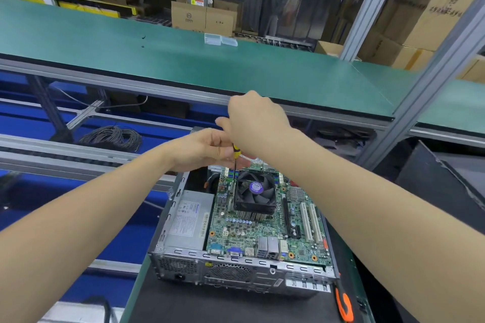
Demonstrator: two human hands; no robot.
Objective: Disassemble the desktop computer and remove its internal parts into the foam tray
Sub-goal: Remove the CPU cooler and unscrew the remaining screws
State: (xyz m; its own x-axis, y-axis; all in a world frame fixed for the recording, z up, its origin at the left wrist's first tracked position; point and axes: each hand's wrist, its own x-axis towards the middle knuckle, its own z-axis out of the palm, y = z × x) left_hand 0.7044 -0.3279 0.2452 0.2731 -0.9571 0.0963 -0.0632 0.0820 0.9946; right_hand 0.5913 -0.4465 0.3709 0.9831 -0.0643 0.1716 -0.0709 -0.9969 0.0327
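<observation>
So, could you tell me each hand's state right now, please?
Left hand: holds the screwdriver by its lower handle.
Right hand: grips the handle's top.

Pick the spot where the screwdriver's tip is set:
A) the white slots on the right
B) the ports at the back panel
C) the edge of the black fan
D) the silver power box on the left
C: the screwdriver runs down from the right hand, and its tip meets the left side of the black fan, by its far corner.
</observation>
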